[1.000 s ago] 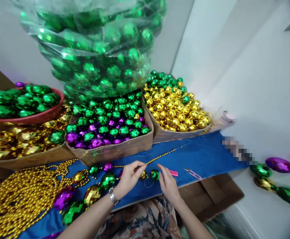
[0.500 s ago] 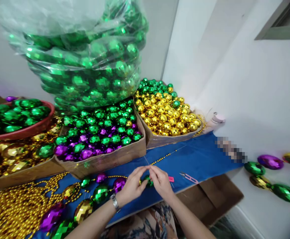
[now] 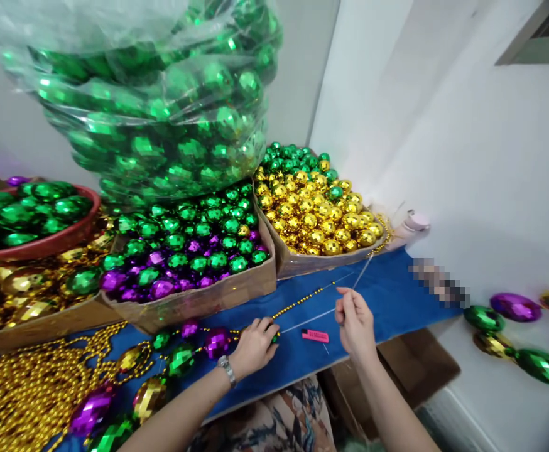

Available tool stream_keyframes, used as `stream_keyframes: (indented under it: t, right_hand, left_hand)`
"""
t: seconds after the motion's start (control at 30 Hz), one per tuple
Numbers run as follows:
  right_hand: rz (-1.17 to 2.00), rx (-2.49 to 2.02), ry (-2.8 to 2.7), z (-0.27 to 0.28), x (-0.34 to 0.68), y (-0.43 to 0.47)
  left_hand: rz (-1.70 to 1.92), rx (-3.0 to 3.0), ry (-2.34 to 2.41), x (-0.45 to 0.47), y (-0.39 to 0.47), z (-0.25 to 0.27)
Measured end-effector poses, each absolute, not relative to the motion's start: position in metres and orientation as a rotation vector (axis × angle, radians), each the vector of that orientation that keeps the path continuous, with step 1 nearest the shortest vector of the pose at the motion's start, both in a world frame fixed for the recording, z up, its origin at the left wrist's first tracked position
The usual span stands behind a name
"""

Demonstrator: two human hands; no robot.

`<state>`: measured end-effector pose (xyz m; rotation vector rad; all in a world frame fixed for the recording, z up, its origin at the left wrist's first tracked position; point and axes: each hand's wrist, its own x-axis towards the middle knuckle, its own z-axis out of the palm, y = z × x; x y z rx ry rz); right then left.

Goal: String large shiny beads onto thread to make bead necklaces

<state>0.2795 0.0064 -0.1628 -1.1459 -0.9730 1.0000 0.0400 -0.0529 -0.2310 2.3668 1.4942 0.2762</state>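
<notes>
My left hand (image 3: 255,345), with a watch on its wrist, is closed over a green bead (image 3: 275,338) on the bead strand; most of the bead is hidden under the fingers. A white string (image 3: 309,320) runs taut from there to my right hand (image 3: 357,320). The right hand is closed in a pinch around this string, and a loose length sticks out above it. Between the hands lies a small pink block with a dark end (image 3: 315,336). A thin gold bead chain (image 3: 303,300) stretches across the blue cloth (image 3: 387,282) behind them.
Boxes of green and purple balls (image 3: 190,251) and gold balls (image 3: 316,213) line the back. A plastic bag of green balls (image 3: 161,125) towers behind. Gold chains (image 3: 29,389) are heaped at left, beside a red bowl (image 3: 81,232). More large beads (image 3: 514,307) are at right.
My hands were together; the right has moved right and pulled the string taut, while the left has shifted slightly left. The pink snips seen earlier are now out of sight around the right hand.
</notes>
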Motion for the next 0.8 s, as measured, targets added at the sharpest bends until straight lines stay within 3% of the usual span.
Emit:
stream_keyframes:
  t: [0.17,0.37,0.5,0.63,0.8]
  right_hand:
    - [0.983,-1.118,-0.849,-0.161,0.287,0.010]
    - [1.002,-1.152,-0.990,-0.178,0.277,-0.004]
    - [1.055,-1.163,-1.064,-0.193,0.272,-0.010]
    - [1.048,-1.196,-1.113,-0.201,0.276,-0.015]
    - [1.061,-1.260,-1.232,-0.202,0.279,-0.024]
  left_hand:
    - [0.233,2.361,1.517,0.033,-0.048,-0.226]
    - [0.904,2.203,1.489,0.012,-0.015,-0.144]
    - [1.108,2.140,1.546,-0.004,0.015,-0.096]
    - [0.968,2.225,1.738,-0.037,0.025,-0.074]
    - [0.357,2.300,2.105,-0.127,0.003,-0.067]
